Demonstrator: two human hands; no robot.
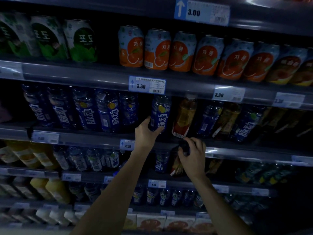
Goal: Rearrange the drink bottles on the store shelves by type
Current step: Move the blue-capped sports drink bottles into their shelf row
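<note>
My left hand (146, 131) grips the base of a blue-labelled drink bottle (160, 111) that stands on the second shelf, in a gap to the right of a row of the same blue bottles (88, 109). An amber tea bottle with a red label (184, 116) stands tilted just right of it. My right hand (192, 153) is closed over the dark cap of another bottle (177, 164) in front of the shelf below; that bottle's body is mostly hidden by my hand. More blue and amber bottles (225, 119) are mixed further right.
Orange cans (158, 49) and green cans (81, 41) fill the top shelf. Price tags (147, 84) line the shelf edges. Lower shelves hold yellow juice bottles (55, 189), small blue bottles (152, 195) and cartons (150, 222). The scene is dim.
</note>
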